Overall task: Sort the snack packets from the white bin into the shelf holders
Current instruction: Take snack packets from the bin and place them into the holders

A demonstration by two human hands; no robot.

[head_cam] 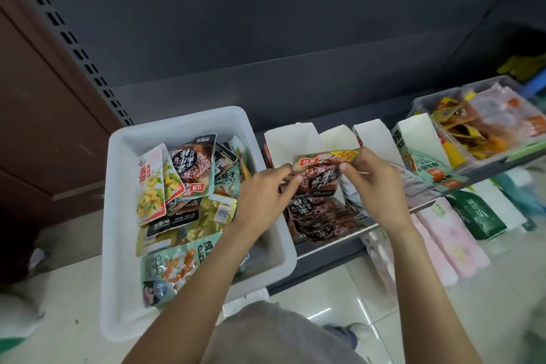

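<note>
over the first shelf holder (291, 142), part-filled, both hands, left hand (263, 195) and right hand (375, 183), pinch one dark snack packet (322, 177) in their grip, while the white bin (124, 186) looks far from emptied.

Both forearms are bare and reach forward and up from the lower edge of the view, the left one from the lower left, the right one from the lower right, and they come near each other at the hands. The left hand (264, 196) shows its back to the camera; its fingers are bent and its fingertips (291, 179) point to the right. The right hand (375, 186) also shows its back, with the thumb and the fingers curled in a pinching grip. The fingertips of both hands are very close together, perhaps touching, but motion blur makes this unclear.
</note>
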